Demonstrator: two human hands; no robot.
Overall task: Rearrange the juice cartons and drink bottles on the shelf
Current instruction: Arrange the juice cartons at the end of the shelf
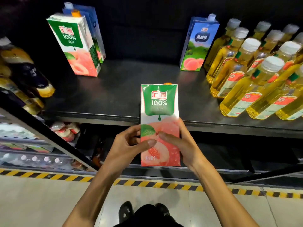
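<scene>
Both hands hold a green-and-pink peach juice carton [159, 112] upright in front of the dark shelf [124, 89]. My left hand [129, 145] grips its lower left side, thumb across the front. My right hand [182, 143] grips the lower right side. A matching peach carton [75, 46] stands at the shelf's back left, with a blue carton [94, 25] behind it. Another blue peach carton [197, 45] stands at the back right. Rows of yellow drink bottles [242, 74] with white caps fill the right side.
Dark-labelled yellow bottles [24, 74] lean at the left. Lower shelves hold water bottles [34, 159] and red-white packs [65, 131]. A yellow-black hazard stripe [147, 184] runs along the floor at the shelf base. My shoes [126, 212] are on the pale floor.
</scene>
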